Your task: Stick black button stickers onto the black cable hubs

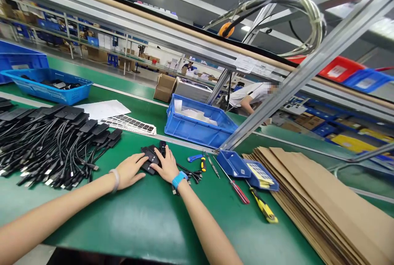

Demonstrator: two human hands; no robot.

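Several flat black devices with short cables [150, 159] lie together on the green table in front of me. My left hand [131, 171], with a pale band at its wrist, rests its stretched fingertips on the left edge of this group. From the right, my right hand [168, 167] lies over the same devices with fingers spread, a blue band around the wrist. Cable ends [193, 176] stick out to the right from under it. Further left spreads a large pile of similar black devices with cables [66, 137], their plugs toward me.
Behind are label sheets [132, 124], a blue basket [52, 92] and a blue bin [197, 127]. To the right lie a cutter [195, 158], a red screwdriver [240, 192], a yellow knife [264, 206], small blue trays [234, 163] and stacked cardboard [323, 199]. A person [250, 96] bends beyond the metal post.
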